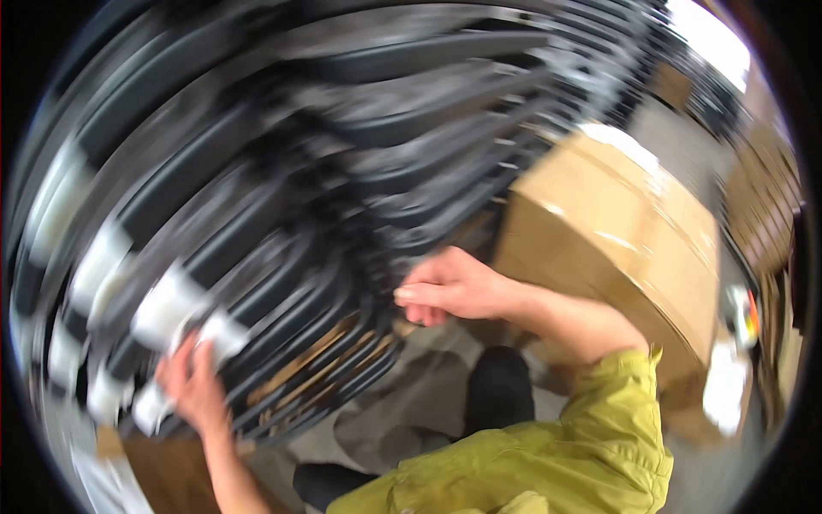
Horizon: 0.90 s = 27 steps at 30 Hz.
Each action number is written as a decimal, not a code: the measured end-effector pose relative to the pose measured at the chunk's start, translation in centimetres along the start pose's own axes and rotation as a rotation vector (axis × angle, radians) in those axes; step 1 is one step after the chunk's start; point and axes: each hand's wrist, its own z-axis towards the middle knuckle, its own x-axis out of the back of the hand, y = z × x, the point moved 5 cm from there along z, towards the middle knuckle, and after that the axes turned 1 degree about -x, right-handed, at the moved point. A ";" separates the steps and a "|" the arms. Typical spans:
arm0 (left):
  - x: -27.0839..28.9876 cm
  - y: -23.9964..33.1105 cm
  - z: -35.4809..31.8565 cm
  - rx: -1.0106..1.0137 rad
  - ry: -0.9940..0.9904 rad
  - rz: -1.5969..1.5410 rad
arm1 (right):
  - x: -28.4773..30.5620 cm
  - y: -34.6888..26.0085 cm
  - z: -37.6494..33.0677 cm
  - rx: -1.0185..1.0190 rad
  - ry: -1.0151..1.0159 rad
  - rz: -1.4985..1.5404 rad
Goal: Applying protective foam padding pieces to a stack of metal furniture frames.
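Long dark padded bars with curved ends [282,283] are stacked in rows on my left, several of them wrapped near one end in white sleeves. My left hand [193,385] is raised against the lower edge of a white wrapping [171,308], its fingers stretched up and slightly apart. Blur hides how firmly they touch it. In front of my body, my right hand [454,287] is closed, thumb against curled fingers, near the curved ends of the stack. A small dark bit shows under its fingers, too blurred to name.
A large taped cardboard box [591,214] stands close on my right, beneath my right forearm's far side. More dark frames [591,51] are piled farther back. Flat cardboard [762,206] leans at the far right. Brown cardboard [171,471] lies by my left forearm.
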 end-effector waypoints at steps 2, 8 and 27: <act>1.3 -2.0 -0.1 -0.025 0.029 -0.094 | 6.3 -1.4 -2.3 0.070 0.188 -0.118; -1.5 -4.2 1.6 0.247 0.044 -0.189 | 38.9 1.7 -19.8 -0.256 1.347 -0.657; 0.9 -15.9 0.8 0.187 -0.055 -0.023 | 56.6 13.9 -23.3 -1.028 1.733 -0.803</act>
